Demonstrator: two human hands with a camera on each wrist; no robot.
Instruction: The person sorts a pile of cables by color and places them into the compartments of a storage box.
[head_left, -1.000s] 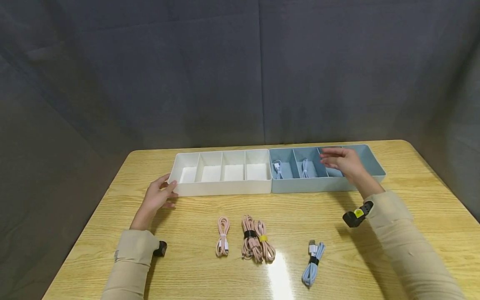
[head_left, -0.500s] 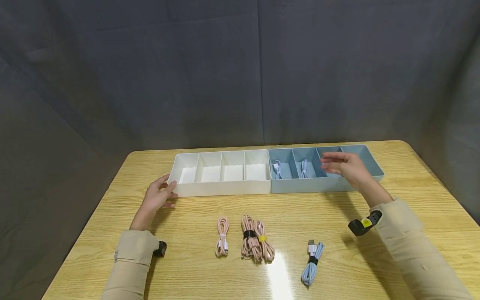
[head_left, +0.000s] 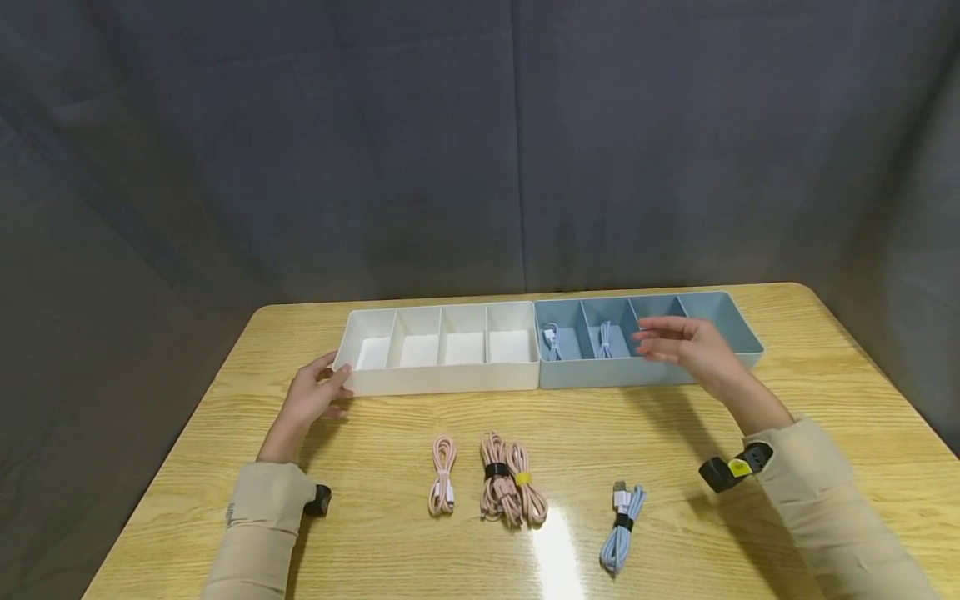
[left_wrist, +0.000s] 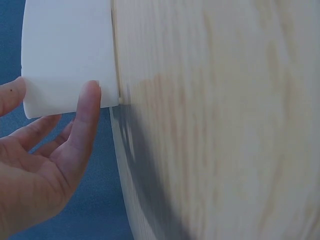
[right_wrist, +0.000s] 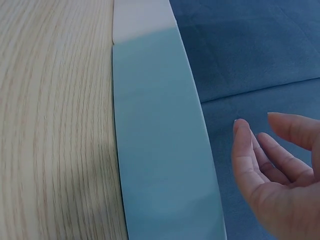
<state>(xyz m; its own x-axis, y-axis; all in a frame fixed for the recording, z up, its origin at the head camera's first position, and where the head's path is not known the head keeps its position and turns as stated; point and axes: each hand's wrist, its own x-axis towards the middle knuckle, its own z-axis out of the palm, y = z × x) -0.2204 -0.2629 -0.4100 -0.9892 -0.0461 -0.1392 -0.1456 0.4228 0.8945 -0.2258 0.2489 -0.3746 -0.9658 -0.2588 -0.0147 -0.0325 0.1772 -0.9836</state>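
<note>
My left hand (head_left: 307, 398) is at the left end of a white divided box (head_left: 442, 379), fingers spread, with fingertips at its corner. In the left wrist view one finger (left_wrist: 86, 117) lies over the white wall and the others reach round the end. My right hand (head_left: 693, 354) hovers over the front rim of a blue divided box (head_left: 592, 373), its fingers loosely bent and holding nothing. A light blue cable (head_left: 552, 340) lies in the blue box's first compartment and another blue cable (head_left: 605, 340) in the second. The hand partly hides the third compartment.
On the wooden table (head_left: 360, 533) in front lie a pink cable (head_left: 442, 475), a black-strapped pink cable bundle (head_left: 495, 475), a yellow-strapped pink cable (head_left: 528, 487) and a black-strapped blue cable (head_left: 622, 529). A dark curtain (head_left: 375, 150) stands close behind the boxes.
My right hand has come back a little from over the blue box's third compartment toward its front rim. The left hand stays at the white box; the whole view has shifted slightly.
</note>
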